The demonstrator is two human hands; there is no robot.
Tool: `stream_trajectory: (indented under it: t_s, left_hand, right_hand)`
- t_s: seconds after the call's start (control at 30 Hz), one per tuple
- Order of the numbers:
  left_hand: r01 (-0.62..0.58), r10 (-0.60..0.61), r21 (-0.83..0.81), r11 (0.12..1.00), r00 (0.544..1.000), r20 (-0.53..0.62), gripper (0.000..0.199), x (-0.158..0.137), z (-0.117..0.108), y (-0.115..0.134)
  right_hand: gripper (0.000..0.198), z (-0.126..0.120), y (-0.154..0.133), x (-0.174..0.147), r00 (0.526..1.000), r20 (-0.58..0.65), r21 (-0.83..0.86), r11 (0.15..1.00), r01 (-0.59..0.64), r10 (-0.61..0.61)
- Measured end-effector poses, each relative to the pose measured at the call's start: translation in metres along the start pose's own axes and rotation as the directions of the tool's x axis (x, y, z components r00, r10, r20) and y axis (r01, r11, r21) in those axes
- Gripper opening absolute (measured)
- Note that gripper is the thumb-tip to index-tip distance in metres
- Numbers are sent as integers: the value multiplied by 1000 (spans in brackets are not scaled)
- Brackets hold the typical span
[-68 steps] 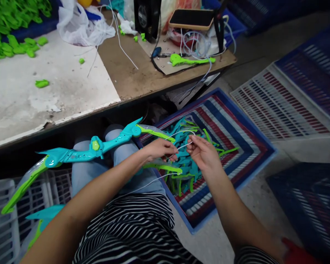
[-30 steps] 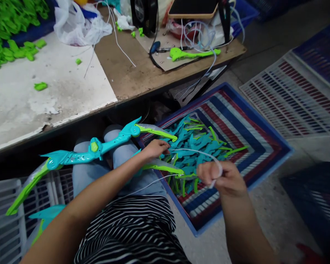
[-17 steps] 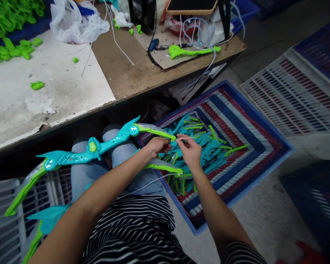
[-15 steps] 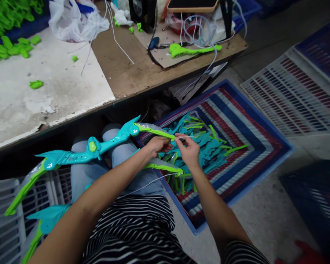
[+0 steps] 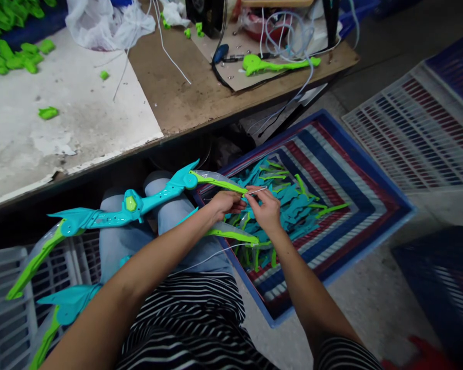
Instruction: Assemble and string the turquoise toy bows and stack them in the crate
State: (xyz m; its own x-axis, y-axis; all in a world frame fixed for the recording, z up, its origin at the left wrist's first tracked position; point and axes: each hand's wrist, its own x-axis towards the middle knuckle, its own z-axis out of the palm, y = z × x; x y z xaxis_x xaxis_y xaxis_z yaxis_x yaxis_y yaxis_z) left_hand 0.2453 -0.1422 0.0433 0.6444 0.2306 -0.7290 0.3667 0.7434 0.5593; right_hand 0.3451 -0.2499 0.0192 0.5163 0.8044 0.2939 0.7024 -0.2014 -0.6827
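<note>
A teal and lime-green toy bow (image 5: 154, 202) lies across my lap, its right limb reaching to my hands. My left hand (image 5: 227, 204) is closed at the green limb tip, palm side mostly hidden. At that same tip, my right hand (image 5: 266, 209) pinches a white string (image 5: 259, 190), whose short end sticks out above the fingers. A second toy bow (image 5: 71, 306) lies nearer my body, partly covered by my left forearm. Its green tip (image 5: 237, 236) shows below my hands, with a white string (image 5: 212, 254) running from it.
A blue crate (image 5: 370, 246) with a striped lining holds many teal and green bow parts (image 5: 293, 210). The worktable (image 5: 177, 103) ahead carries green pieces, a plastic bag (image 5: 108, 25) and a green part (image 5: 278, 65). White crates (image 5: 7, 288) stand at left.
The view has shifted slightly. My right fingers have moved a little at the bow tip, and the short string end now points up to the right.
</note>
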Motion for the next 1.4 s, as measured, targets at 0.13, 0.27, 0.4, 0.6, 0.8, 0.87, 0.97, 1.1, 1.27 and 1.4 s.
stream_trajectory:
  t_s: [0.13, 0.27, 0.4, 0.6, 0.8, 0.87, 0.97, 1.1, 1.27, 1.4]
  left_hand:
    - [-26, 21, 112, 993, 999, 40, 23, 4, 2, -3]
    - [-37, 41, 236, 971, 999, -14, 28, 5, 4, -2]
    - [-115, 157, 367, 923, 984, -86, 29, -19, -16, 11]
    - [-427, 454, 192, 884, 882, -126, 9, -129, -126, 41]
    - [-778, 566, -86, 623, 523, -637, 45, -230, -212, 31]
    - [-836, 590, -83, 542, 449, -671, 41, -242, -219, 22]
    - [-873, 587, -146, 466, 428, -687, 32, -245, -220, 11]
    - [-882, 596, -120, 456, 403, -694, 5, -237, -208, -8]
    - [-748, 600, -180, 638, 630, -493, 31, -217, -162, -41]
    - [-640, 577, -365, 676, 768, -278, 41, -207, -132, -56]
  right_hand:
    - [15, 4, 7, 0, 999, 36, 35, 999, -17, 16]
    - [22, 6, 15, -2, 996, 77, 88, 995, -53, 47]
    - [42, 5, 18, -4, 996, 58, 103, 992, -76, 71]
    - [59, 1, 20, -5, 996, 37, 94, 992, -79, 76]
    - [53, 3, 23, 4, 998, 48, 39, 999, -36, 34]
    - [53, 3, 23, 9, 998, 54, 10, 1000, -17, 16]
    - [51, 2, 24, 19, 998, 69, -79, 997, 7, -2]
    - [40, 3, 1, 42, 997, 25, -258, 963, 76, -72]
    - [29, 49, -96, 69, 968, 2, -72, 966, 249, -249]
    - [23, 138, -177, 54, 630, 459, 223, 768, 601, -626]
